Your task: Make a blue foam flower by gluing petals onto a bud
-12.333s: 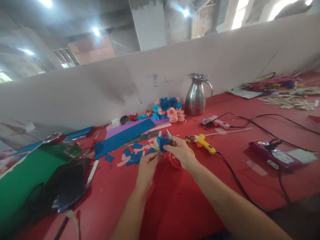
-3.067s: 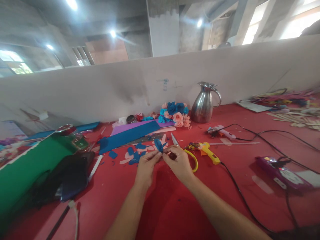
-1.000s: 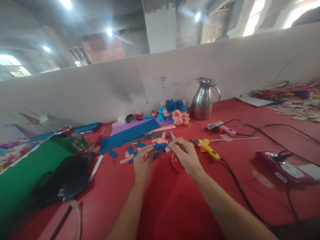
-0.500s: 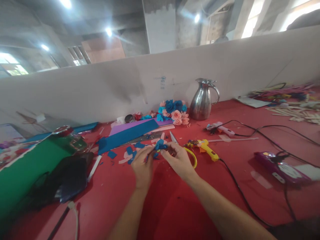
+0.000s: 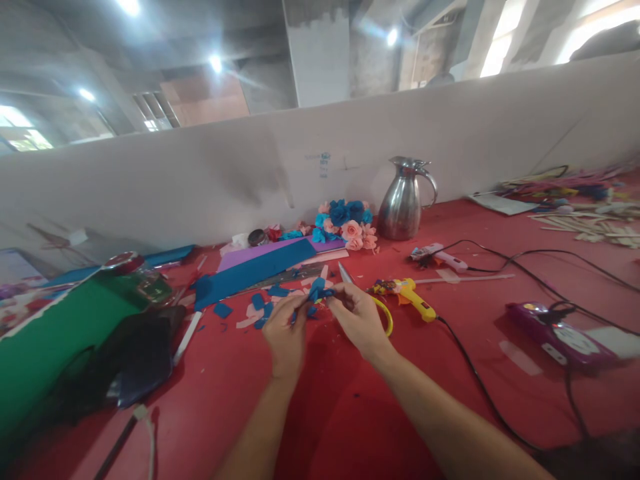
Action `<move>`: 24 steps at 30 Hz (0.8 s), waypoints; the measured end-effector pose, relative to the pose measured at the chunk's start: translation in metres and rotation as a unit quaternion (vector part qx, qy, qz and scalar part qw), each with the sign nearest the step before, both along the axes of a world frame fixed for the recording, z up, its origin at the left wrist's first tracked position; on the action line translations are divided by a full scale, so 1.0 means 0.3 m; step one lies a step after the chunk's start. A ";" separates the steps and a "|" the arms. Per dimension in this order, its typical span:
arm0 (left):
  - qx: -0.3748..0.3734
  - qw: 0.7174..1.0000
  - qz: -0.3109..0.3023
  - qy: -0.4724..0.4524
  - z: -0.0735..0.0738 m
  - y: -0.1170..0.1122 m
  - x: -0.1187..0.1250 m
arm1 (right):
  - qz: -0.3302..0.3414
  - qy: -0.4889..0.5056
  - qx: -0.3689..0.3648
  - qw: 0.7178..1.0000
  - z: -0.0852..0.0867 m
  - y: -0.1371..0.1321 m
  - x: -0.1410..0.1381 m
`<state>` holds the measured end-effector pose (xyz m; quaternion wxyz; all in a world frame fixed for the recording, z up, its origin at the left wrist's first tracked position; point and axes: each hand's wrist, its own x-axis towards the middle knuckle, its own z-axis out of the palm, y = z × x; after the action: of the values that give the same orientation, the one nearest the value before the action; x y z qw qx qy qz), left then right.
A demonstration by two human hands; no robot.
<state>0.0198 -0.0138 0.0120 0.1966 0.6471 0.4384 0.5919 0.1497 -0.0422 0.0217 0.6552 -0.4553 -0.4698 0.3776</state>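
Observation:
Between my two hands is a small piece of blue crepe paper (image 5: 318, 291), twisted and folded, held above the red table. My left hand (image 5: 287, 328) pinches its left side with fingers closed. On the other side, my right hand (image 5: 357, 319) grips the paper between thumb and fingers. Blue paper pieces (image 5: 223, 310) and pink paper strips (image 5: 249, 321) lie scattered just beyond. Scissors with yellow handles (image 5: 388, 316) rest partly hidden behind my right hand. Further back are a blue paper sheet (image 5: 255, 272) and a cluster of blue and pink paper flowers (image 5: 351, 231).
A yellow glue gun (image 5: 418, 301) and a pink-white glue gun (image 5: 447, 259) lie to the right with cords. Beyond them are a purple power strip (image 5: 555, 337) and a metal jug (image 5: 400, 207). A green box (image 5: 75, 353), glass jar (image 5: 150, 283) and dark bag (image 5: 147, 363) occupy the left.
The blue paper between my fingers has turned slightly and looks more upright and narrower. Both hands stay in nearly the same place, and the view has shifted slightly.

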 end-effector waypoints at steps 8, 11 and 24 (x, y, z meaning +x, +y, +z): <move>0.048 0.998 0.012 0.045 0.008 0.001 0.003 | 0.005 0.040 -0.037 0.999 0.000 0.010 0.006; 0.060 0.997 0.005 0.046 0.005 0.004 0.005 | 0.020 0.082 -0.059 0.995 0.010 0.012 0.007; -0.013 1.000 -0.004 -0.006 -0.011 0.022 -0.003 | 0.048 0.132 -0.083 0.987 0.028 0.004 0.011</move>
<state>0.0189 -0.0070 0.0088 0.2100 0.6427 0.4420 0.5895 0.1530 -0.0410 0.0302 0.6527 -0.4308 -0.3674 0.5035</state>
